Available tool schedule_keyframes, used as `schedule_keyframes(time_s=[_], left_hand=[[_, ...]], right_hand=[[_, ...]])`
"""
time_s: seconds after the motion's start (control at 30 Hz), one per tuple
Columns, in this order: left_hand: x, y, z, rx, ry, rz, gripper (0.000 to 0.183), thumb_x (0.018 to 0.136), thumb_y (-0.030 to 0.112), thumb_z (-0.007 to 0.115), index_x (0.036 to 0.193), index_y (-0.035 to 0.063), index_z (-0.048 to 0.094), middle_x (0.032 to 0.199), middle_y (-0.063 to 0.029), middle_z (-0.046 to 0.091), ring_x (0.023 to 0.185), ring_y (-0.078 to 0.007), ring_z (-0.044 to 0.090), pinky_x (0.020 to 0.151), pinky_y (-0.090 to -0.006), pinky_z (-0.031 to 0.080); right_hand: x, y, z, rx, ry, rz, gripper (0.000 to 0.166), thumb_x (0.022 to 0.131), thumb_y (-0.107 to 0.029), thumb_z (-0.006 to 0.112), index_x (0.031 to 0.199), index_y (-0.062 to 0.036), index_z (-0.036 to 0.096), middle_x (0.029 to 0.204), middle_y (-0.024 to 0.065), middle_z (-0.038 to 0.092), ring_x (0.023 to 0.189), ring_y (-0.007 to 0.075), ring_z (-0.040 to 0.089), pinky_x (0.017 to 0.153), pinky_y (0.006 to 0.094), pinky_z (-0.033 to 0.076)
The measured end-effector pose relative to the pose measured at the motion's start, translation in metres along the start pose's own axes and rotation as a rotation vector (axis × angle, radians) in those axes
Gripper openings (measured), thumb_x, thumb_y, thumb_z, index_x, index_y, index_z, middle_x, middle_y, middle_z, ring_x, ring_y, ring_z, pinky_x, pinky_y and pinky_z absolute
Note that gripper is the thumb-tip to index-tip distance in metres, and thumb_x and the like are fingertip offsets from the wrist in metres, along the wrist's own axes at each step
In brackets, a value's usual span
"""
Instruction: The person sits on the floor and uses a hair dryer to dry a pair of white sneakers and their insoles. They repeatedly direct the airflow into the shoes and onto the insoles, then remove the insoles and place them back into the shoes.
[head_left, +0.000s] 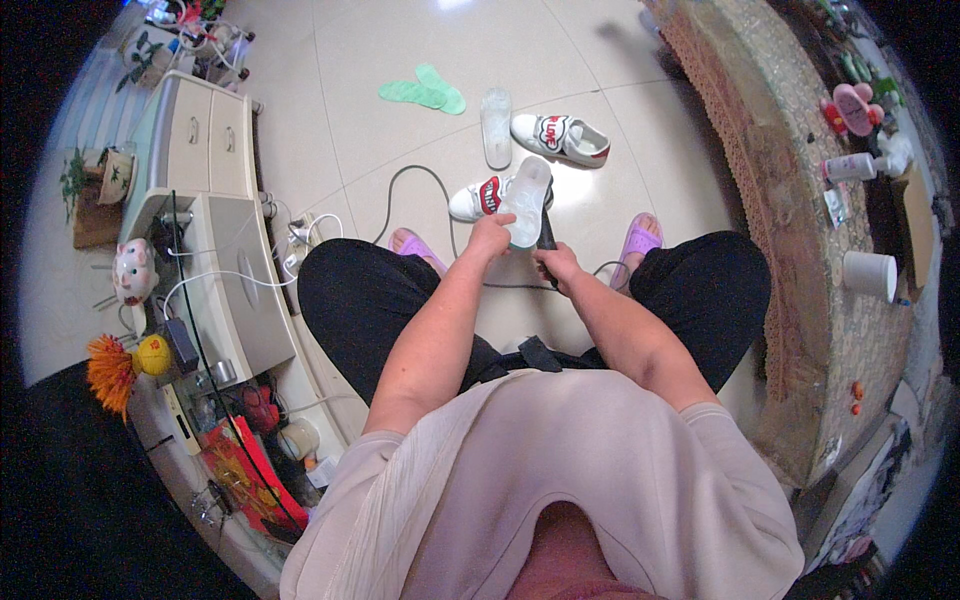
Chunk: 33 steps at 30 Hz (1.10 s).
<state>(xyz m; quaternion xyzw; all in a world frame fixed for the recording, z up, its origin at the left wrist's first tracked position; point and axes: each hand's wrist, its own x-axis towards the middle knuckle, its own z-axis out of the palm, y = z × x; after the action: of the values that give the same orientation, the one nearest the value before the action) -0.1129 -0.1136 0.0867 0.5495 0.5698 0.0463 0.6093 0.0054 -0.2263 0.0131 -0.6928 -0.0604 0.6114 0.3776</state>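
My left hand (491, 234) grips the heel or toe end of a whitish, translucent insole (527, 196), index finger stretched along its face. Just right of it, my right hand (557, 264) is closed around the black handle of a corded tool (547, 232); its far end is partly behind the insole, so its kind is unclear. Beneath the insole lies a white sneaker (466, 201) with a red patch, partly covered. Its mate, another white sneaker (589, 142), rests farther off to the right. Beside that shoe a second translucent insole (496, 129) lies flat on the tiles.
Two thin green insoles (414, 93) overlap on the floor ahead. A dark cord (397, 171) loops around my left foot. On the left stands a white cabinet (217, 150) with a power strip (300, 232) near it. A cloth-covered table (817, 300) runs along the right.
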Motion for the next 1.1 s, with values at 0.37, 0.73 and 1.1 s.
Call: schedule_keyframes(time_s=[0.37,0.73,1.1], left_hand=[[-0.001,0.001,0.0,-0.016,-0.008,-0.01,0.049,0.071,-0.009,0.04,0.11,0.0065,0.064,0.093,-0.0149,0.065,0.06,-0.0199,0.06,0.05,-0.0292,0.049],[-0.001,-0.002,-0.004,0.012,-0.022,-0.067,0.046,0.072,-0.008,0.039,0.108,0.0073,0.065,0.089,-0.0134,0.065,0.057,-0.0199,0.059,0.048,-0.0298,0.047],[-0.002,-0.006,-0.007,-0.031,-0.047,-0.093,0.044,0.07,-0.008,0.044,0.105,0.0064,0.066,0.084,-0.0085,0.064,0.054,-0.0159,0.055,0.047,-0.0275,0.045]], right_hand=[[0.003,0.002,0.0,0.018,-0.011,0.002,0.019,0.077,-0.01,0.062,0.089,-0.0018,0.049,0.069,0.0052,0.052,0.053,0.0148,0.051,0.045,0.0286,0.043],[0.0,-0.002,-0.001,-0.006,-0.025,0.015,0.025,0.075,-0.009,0.063,0.092,-0.0006,0.047,0.072,0.0076,0.054,0.055,0.0154,0.052,0.045,0.0284,0.044],[0.0,-0.003,-0.001,-0.022,-0.022,0.008,0.023,0.074,-0.009,0.063,0.09,-0.0012,0.048,0.07,0.007,0.054,0.052,0.0149,0.051,0.043,0.0279,0.042]])
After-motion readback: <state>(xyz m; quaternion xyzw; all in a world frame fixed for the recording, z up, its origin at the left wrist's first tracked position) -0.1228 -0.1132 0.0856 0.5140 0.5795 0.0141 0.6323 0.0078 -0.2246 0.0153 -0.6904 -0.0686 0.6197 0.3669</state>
